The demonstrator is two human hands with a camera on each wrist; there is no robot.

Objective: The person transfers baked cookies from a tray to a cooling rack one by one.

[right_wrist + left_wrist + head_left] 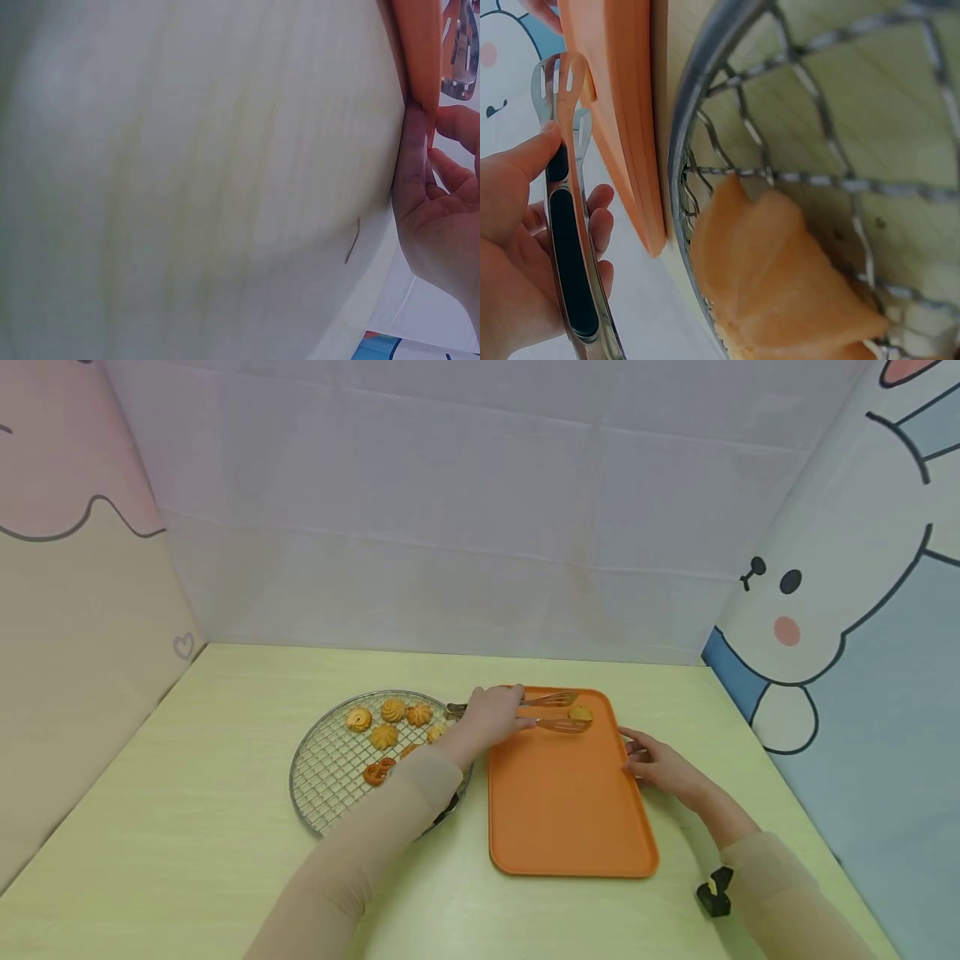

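Observation:
My left hand (491, 714) grips metal serving tongs (574, 262) with dark handle inserts. The slotted ends of the tongs stand apart on either side of a golden cookie (580, 713) near the far end of the orange tray (570, 810). Whether they touch the cookie is too small to tell. On the tray's right edge, my right hand (663, 768) holds the rim between thumb and fingers, as the right wrist view shows. Left of the tray lies a round wire rack (318, 777) bearing several piped cookies (384, 737) and pretzels (375, 773). My left forearm hides part of it.
All this lies on a pale wooden table (187, 827). A light wall sheet (450, 527) rises behind it, with cartoon-printed panels (885, 693) at the sides. A small black device (714, 893) is beside my right wrist.

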